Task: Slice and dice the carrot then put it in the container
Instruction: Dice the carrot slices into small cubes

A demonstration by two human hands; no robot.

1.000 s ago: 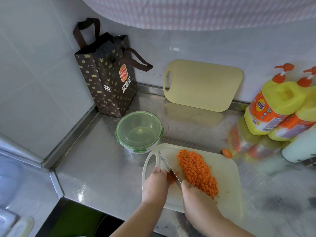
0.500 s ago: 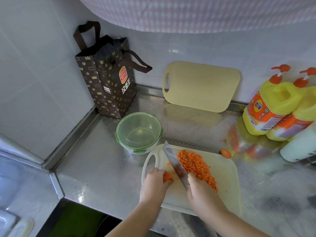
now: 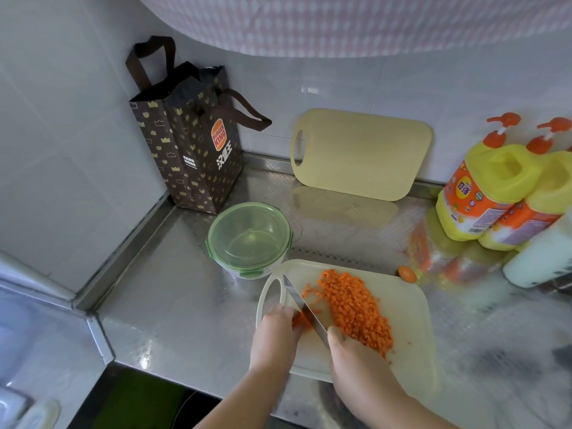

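Pins a carrot stub (image 3: pixel 299 322) to the white board (image 3: pixel 408 323) with the left grip (image 3: pixel 275 332), fingers curled over it; only the stub's right end visible past the fingertips. Clasps the knife (image 3: pixel 305 308) in the right grip (image 3: pixel 359 360), fingers closed round the handle, handle itself hidden. Lays the blade slantwise, tip toward the board's handle hole, against the stub and the left fingertips; cannot tell whether through the stub.

Right of the blade, reaching to the right grip: long heap of dice (image 3: pixel 356 311), a few loose dice nearer the tip.

Behind the board's left corner, just beside it on the worktop (image 3: pixel 173 305): round container (image 3: pixel 229 269), green lid (image 3: pixel 247 230) on, seen empty through the lid.

Off the board's far right corner: carrot end (image 3: pixel 407 274), alone on the worktop.

Against the back wall: yellow board (image 3: pixel 362 153), leaning. In the corner: brown bag (image 3: pixel 192 150), upright. At the right: two yellow bottles (image 3: pixel 486 187) and a white bottle (image 3: pixel 544 255).
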